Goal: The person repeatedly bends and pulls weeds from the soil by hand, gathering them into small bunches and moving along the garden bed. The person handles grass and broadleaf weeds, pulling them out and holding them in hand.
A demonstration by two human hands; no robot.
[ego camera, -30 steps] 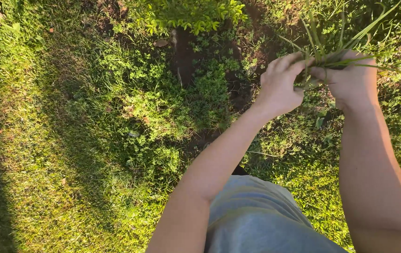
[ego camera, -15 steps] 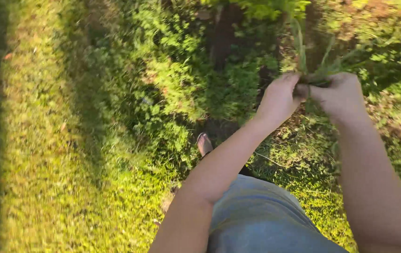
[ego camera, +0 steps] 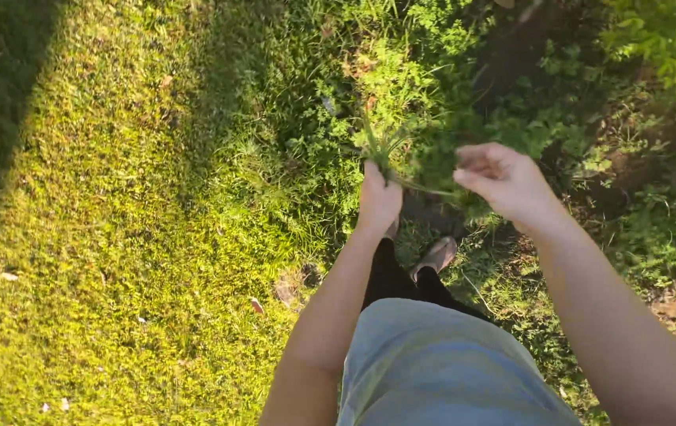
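Change since earlier: both hands have drifted left and parted; a second ago they were pressed together around one grass bunch near the upper right, and the view has swung so the sunlit lawn fills more of the left.
Head view, left hand (ego camera: 378,201): closed in a fist around a tuft of grass blades (ego camera: 377,150), which fan upward from it.
Head view, right hand (ego camera: 503,180): loosely curled, fingers half bent; one thin blade seems to run from it toward the left hand, though shadow makes this unsure.
Doing it well: grip low on the stems, keep the blades bunched and aligned.
Textures: blades long, narrow, limp; lawn (ego camera: 117,260) short, dense, bright; weeds (ego camera: 401,71) leafy and ragged over dark soil (ego camera: 519,47).
Below: grey shorts (ego camera: 432,371), a shoe (ego camera: 436,254) on grass.
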